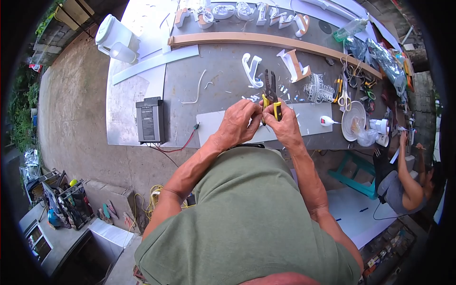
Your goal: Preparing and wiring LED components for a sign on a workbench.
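Observation:
My right hand [285,127] is closed round the yellow handles of a pair of wire strippers [270,84], whose dark jaws point away from me over the table. Just left of them, my left hand [239,119] has its fingers pinched together close to the tool; what they hold, if anything, is too small to make out. Both hands are above a pale flat strip [213,124] near the table's front edge. Beyond the jaws stand a white letter-shaped piece [251,71] and a white-and-brown one [296,65]. Small white scraps [283,89] lie scattered between them.
A long brown bar [266,40] crosses the table, with a row of letter-shaped pieces [244,11] behind. At left are a grey power supply [151,121] with wires and a white pitcher [114,35]. Scissors [345,99] and a glue bottle [327,121] lie right; another person [403,190] crouches nearby.

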A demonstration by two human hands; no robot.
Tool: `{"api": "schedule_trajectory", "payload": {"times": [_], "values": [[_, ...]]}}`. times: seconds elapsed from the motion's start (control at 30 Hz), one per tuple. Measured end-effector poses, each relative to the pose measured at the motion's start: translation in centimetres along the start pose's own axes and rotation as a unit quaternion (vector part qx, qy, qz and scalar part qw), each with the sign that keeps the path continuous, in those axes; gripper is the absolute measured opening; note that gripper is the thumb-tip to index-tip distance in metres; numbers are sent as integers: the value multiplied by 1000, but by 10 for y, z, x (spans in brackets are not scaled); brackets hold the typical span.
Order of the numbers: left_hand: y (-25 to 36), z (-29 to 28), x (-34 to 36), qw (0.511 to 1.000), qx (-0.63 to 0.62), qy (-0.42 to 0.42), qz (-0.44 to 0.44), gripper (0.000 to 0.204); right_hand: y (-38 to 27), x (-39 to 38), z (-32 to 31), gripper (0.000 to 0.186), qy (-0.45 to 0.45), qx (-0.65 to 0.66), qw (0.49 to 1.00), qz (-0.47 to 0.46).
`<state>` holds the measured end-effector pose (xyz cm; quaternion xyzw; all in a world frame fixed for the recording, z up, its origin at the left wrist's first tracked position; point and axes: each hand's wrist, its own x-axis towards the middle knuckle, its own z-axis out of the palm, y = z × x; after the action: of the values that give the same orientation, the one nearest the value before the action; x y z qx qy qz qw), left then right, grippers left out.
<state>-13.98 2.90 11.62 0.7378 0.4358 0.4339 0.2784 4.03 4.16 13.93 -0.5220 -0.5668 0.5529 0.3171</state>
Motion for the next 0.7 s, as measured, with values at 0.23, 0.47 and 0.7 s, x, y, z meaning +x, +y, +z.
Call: {"api": "schedule_trajectory", "payload": {"times": [0.23,0.47,0.7], "values": [[6,10,-3,994,-48,70,-74,12,-9,2,14,9,47,-30,994,-96],[-3,4,4,988,10,123,-89,11,-5,-1,9,14,57,23,996,-57],[-2,-6,4,980,-12,97,-172,10,-20,-16,-2,8,23,79,996,-28]]}}
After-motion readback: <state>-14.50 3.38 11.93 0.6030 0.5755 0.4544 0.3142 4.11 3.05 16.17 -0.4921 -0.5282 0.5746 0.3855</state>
